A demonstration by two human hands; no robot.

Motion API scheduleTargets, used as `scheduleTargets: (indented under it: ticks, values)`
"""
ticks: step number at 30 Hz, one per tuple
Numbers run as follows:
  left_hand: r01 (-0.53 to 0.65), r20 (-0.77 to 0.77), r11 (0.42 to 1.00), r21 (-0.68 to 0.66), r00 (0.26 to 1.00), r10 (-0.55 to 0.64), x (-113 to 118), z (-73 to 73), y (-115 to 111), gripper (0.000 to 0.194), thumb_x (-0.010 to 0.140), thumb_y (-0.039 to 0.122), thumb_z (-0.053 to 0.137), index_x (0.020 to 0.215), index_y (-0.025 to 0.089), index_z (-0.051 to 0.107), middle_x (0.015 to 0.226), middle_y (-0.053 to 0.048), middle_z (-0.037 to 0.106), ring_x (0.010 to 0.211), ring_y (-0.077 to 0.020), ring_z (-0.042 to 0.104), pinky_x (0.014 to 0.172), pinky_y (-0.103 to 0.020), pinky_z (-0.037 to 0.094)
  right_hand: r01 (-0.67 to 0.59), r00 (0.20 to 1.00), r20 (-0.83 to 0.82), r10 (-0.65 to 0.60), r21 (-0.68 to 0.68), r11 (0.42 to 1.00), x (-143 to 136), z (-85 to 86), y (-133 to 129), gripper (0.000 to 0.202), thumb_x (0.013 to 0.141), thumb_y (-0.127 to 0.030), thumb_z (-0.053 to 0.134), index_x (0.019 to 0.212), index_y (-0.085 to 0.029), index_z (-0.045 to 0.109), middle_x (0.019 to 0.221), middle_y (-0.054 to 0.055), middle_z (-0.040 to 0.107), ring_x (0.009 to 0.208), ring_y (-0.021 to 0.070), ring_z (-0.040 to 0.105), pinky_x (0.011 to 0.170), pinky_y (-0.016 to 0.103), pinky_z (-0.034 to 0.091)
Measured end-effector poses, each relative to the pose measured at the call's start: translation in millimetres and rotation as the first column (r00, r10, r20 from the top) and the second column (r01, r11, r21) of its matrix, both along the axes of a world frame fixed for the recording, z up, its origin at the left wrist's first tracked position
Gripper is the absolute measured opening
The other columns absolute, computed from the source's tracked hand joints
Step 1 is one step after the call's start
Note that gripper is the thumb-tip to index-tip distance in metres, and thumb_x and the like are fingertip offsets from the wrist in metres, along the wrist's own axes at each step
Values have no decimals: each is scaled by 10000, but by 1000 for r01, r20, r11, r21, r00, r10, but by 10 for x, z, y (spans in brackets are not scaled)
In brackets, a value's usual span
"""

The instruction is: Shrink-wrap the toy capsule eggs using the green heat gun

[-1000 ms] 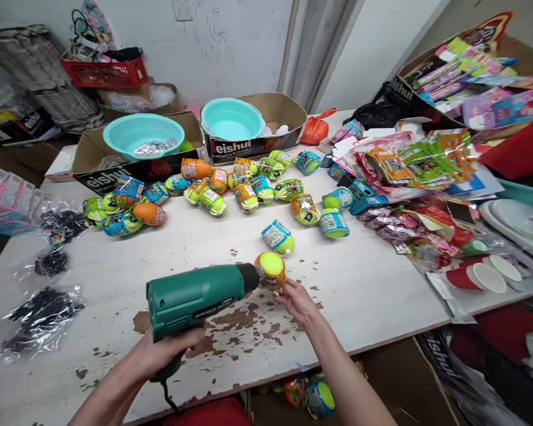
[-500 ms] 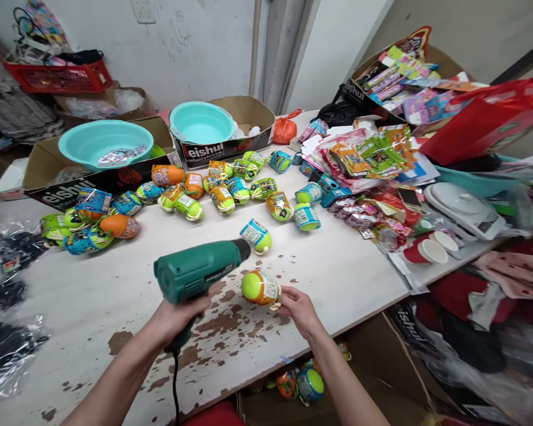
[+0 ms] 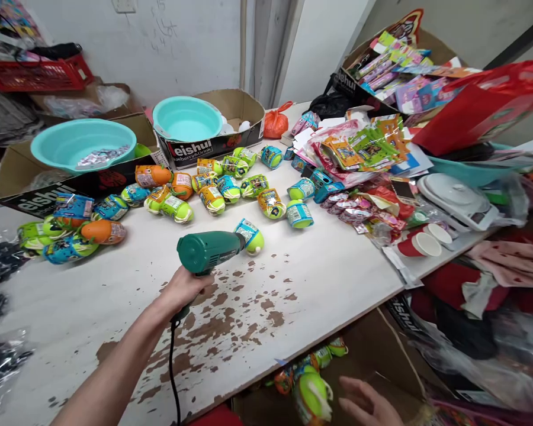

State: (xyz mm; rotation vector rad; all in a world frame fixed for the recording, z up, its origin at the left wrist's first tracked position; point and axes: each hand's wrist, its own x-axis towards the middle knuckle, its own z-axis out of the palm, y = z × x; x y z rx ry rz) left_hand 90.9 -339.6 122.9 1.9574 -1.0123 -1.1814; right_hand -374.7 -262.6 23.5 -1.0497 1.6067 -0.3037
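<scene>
My left hand [image 3: 189,290] grips the handle of a green heat gun [image 3: 211,251] above the table. Its dark nozzle points right, toward a lime-green egg with a blue label [image 3: 249,236] that lies on the tabletop. Below the table's front edge, my right hand [image 3: 366,402] is over an open cardboard box, fingers apart and holding nothing. Left of those fingers, a blurred lime-green wrapped egg [image 3: 311,395] is in the box opening, apart from the hand. Several other wrapped eggs [image 3: 322,358] lie beyond it in the box.
Wrapped eggs [image 3: 213,200] in green, orange and blue spread across the table. Behind them, turquoise basins [image 3: 187,118] sit in cardboard boxes. To the right are candy packets [image 3: 373,145], a white kitchen scale [image 3: 455,198] and paper cups [image 3: 420,244]. The heat gun's cord [image 3: 172,373] hangs down.
My right hand has moved down from the table to the box and let go of the wrapped egg. The heat gun has swung slightly right, its nozzle closer to the blue-labelled egg.
</scene>
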Motion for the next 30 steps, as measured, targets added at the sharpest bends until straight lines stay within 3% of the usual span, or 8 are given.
scheduleTargets:
  ticks: [3,6,9,12,16,20,25,30]
  values:
    - [-12,-3,1000,-17,1000,12,-33,-36,-27,108,605,253,638,655,184,570,537,26,543,500,-150,519,477,-248,397,46,999,-14,-50,-196,980,476,-52,-483,458,573,-503,708,921,-206,683,977,116,721,944,298,670,853,379,536]
    - [-17,-3,999,-33,1000,17,-86,-71,-98,93,623,246,622,643,190,550,537,33,526,487,-136,498,473,-245,397,85,994,93,-55,-359,930,1315,-99,-1134,470,662,-495,658,1014,-185,623,981,124,703,909,277,672,826,396,537]
    - [-20,-13,998,-53,1000,20,-137,-81,-175,94,624,233,609,621,194,523,520,43,502,480,-130,492,463,-239,390,179,980,155,-124,-422,888,2196,-204,-1671,608,631,-441,686,1145,-165,514,1097,151,651,842,254,678,736,368,549]
    - [-31,-37,997,-73,999,29,-176,-81,-261,100,619,220,602,622,193,506,534,43,497,483,-125,498,459,-233,387,231,972,137,-190,-433,871,2745,-348,-1987,683,614,-331,676,1230,-164,433,1110,138,646,825,235,675,719,341,534]
    - [-56,-82,995,-89,995,49,-145,-41,-301,103,628,225,605,660,186,516,573,39,502,486,-117,489,466,-234,398,313,949,161,-270,-384,869,2822,-487,-2172,373,625,-237,607,991,-185,560,936,78,702,855,220,660,791,317,505]
    - [-87,-107,994,-66,991,79,-5,51,-91,116,642,256,627,671,181,543,547,34,526,495,-133,503,487,-248,411,328,926,272,-260,-245,912,2611,-499,-2204,171,610,-238,631,770,-199,583,721,29,698,704,198,661,656,287,531]
    - [-112,-134,994,4,985,112,73,94,351,178,650,311,664,575,172,581,552,-10,593,555,-169,555,553,-286,472,294,831,482,-277,42,955,2485,-379,-2042,131,619,-238,695,683,-159,611,641,38,689,559,132,632,565,230,546]
    - [-117,-210,993,20,971,118,-13,156,558,195,642,347,694,635,156,652,606,-42,637,612,-203,586,583,-313,495,232,756,563,-335,249,940,2445,-263,-1869,67,631,-133,682,683,-137,639,619,34,687,521,97,616,497,162,531]
